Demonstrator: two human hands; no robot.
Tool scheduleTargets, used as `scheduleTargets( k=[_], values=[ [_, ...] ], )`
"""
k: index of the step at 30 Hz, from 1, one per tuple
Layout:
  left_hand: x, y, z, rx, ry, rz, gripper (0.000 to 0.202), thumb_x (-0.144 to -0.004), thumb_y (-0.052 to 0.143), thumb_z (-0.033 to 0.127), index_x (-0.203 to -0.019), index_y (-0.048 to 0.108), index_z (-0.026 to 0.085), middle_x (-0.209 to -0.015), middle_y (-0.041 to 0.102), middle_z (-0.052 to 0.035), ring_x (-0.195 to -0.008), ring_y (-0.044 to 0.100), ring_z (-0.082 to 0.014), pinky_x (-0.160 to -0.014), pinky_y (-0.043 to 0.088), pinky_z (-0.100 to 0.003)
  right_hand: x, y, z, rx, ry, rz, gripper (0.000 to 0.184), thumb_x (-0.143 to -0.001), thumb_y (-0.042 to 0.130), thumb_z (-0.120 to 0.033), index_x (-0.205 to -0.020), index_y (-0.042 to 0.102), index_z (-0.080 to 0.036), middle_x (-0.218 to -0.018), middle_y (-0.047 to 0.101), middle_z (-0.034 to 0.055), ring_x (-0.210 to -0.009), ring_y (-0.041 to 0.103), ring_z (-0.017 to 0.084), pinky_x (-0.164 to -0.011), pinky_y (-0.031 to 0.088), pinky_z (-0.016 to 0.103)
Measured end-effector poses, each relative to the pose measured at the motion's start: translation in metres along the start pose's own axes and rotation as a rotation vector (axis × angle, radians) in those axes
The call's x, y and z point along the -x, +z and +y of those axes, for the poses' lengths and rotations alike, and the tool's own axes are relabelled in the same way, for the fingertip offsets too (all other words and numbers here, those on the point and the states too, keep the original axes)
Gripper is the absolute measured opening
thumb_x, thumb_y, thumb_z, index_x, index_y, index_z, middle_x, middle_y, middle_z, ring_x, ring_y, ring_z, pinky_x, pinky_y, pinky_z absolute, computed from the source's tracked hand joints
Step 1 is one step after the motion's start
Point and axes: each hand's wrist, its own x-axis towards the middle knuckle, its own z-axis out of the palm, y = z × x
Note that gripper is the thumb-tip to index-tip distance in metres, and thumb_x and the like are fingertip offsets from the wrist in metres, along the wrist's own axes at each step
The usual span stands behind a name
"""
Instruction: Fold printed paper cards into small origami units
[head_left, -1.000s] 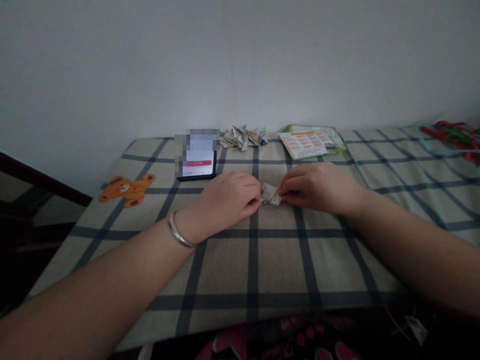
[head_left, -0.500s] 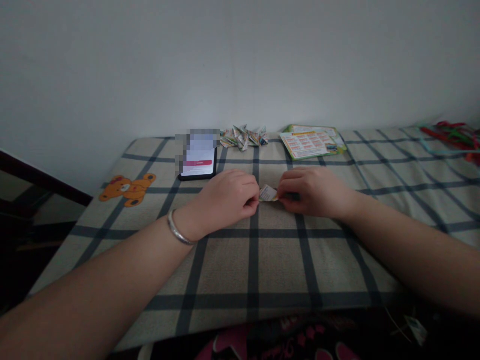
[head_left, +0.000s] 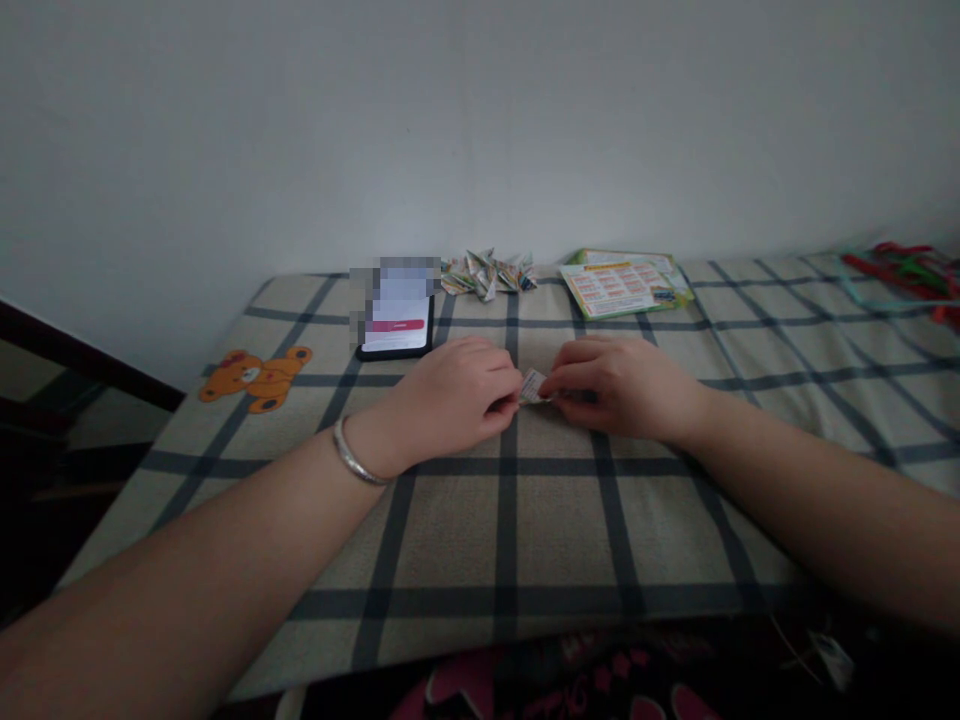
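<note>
A small printed piece of paper (head_left: 532, 387) is pinched between both my hands, low over the checked cloth (head_left: 555, 520). My left hand (head_left: 457, 395), with a silver bracelet (head_left: 352, 455) at its wrist, has its fingers curled and grips the paper's left edge. My right hand (head_left: 622, 385) is closed too, its thumb and fingers pressing the paper's right side. Most of the paper is hidden by my fingers.
A phone (head_left: 396, 322) with a lit screen lies behind my left hand. A heap of folded paper pieces (head_left: 487, 274) and a printed leaflet (head_left: 622, 284) lie by the wall. Red and green strips (head_left: 907, 268) are at the far right. A bear print (head_left: 255, 378) marks the cloth's left side.
My right hand has slid left over the paper, so less of it shows between my hands. My left hand has hardly moved.
</note>
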Motion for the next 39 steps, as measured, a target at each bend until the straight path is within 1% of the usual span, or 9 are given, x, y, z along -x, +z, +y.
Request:
scheduleTargets(
  k=[5,11,16,22,25,28,33,36,39],
  values=[
    [0.000,0.001,-0.001,0.015,0.003,0.007,0.014,-0.086,0.053,0.022,-0.081,0.066,0.016,-0.085,0.062,-0.0054,-0.084,0.057,-0.0195,-0.081,0.047,-0.035,-0.001,0.000,-0.004,0.024,0.016,-0.018,0.018,-0.084,0.056,-0.023,-0.096,0.070,-0.022,-0.091,0.066,0.0035,-0.081,0.060,0.017,-0.068,0.038,0.028],
    [0.000,-0.001,-0.001,0.024,0.005,0.012,0.014,-0.085,0.054,0.021,-0.081,0.066,0.016,-0.084,0.063,-0.0053,-0.085,0.058,-0.0190,-0.081,0.047,-0.034,0.000,0.000,-0.004,-0.003,0.005,-0.014,0.019,-0.085,0.056,-0.025,-0.099,0.071,-0.024,-0.093,0.066,0.0029,-0.080,0.060,0.016,-0.066,0.037,0.027],
    [0.001,-0.002,0.000,0.002,-0.004,0.026,0.013,-0.084,0.056,0.023,-0.082,0.068,0.017,-0.084,0.065,-0.0050,-0.084,0.059,-0.0197,-0.080,0.047,-0.035,-0.002,-0.001,-0.001,-0.072,0.009,-0.021,0.017,-0.086,0.057,-0.022,-0.093,0.072,-0.021,-0.092,0.066,0.0043,-0.080,0.060,0.016,-0.066,0.038,0.026],
    [-0.001,-0.003,0.005,0.017,-0.024,0.011,0.017,-0.086,0.058,0.027,-0.080,0.070,0.016,-0.081,0.067,-0.0058,-0.083,0.062,-0.0207,-0.078,0.048,-0.035,-0.003,-0.004,0.008,-0.207,-0.026,-0.061,0.019,-0.089,0.055,-0.021,-0.095,0.073,-0.020,-0.092,0.068,0.0044,-0.080,0.061,0.015,-0.069,0.042,0.025],
    [-0.001,-0.003,0.006,0.036,-0.038,0.012,0.017,-0.085,0.058,0.024,-0.078,0.070,0.015,-0.081,0.067,-0.0058,-0.084,0.062,-0.0207,-0.079,0.049,-0.035,-0.003,-0.007,0.006,-0.196,-0.029,-0.072,0.020,-0.091,0.053,-0.021,-0.094,0.073,-0.019,-0.093,0.069,0.0045,-0.082,0.062,0.015,-0.070,0.042,0.026],
    [-0.002,-0.001,0.008,0.038,-0.055,0.029,0.015,-0.083,0.058,0.021,-0.076,0.070,0.015,-0.080,0.067,-0.0047,-0.082,0.062,-0.0202,-0.077,0.048,-0.034,-0.002,-0.011,0.001,-0.107,0.042,-0.082,0.020,-0.091,0.054,-0.025,-0.090,0.073,-0.019,-0.089,0.069,0.0037,-0.078,0.061,0.015,-0.066,0.040,0.026],
    [-0.001,0.000,0.009,0.081,-0.102,0.046,0.012,-0.081,0.059,0.020,-0.074,0.069,0.017,-0.079,0.066,-0.0030,-0.075,0.060,-0.0175,-0.070,0.047,-0.031,-0.001,-0.015,-0.005,0.036,0.180,-0.074,0.016,-0.085,0.061,-0.030,-0.079,0.073,-0.021,-0.078,0.067,0.0008,-0.065,0.056,0.013,-0.056,0.032,0.025],
    [-0.002,-0.001,0.009,0.118,-0.126,0.039,0.011,-0.080,0.060,0.019,-0.074,0.069,0.016,-0.079,0.066,-0.0033,-0.077,0.060,-0.0177,-0.072,0.048,-0.032,-0.001,-0.015,-0.006,0.063,0.204,-0.069,0.015,-0.084,0.061,-0.030,-0.078,0.072,-0.022,-0.077,0.066,0.0002,-0.065,0.055,0.012,-0.055,0.030,0.026],
    [-0.003,0.000,0.007,0.132,-0.117,0.053,0.008,-0.078,0.062,0.018,-0.073,0.069,0.017,-0.077,0.066,-0.0032,-0.079,0.061,-0.0189,-0.078,0.049,-0.035,-0.003,-0.014,-0.005,0.053,0.241,-0.073,0.018,-0.085,0.060,-0.032,-0.078,0.072,-0.021,-0.075,0.065,0.0009,-0.063,0.053,0.012,-0.055,0.031,0.026]
  ],
)
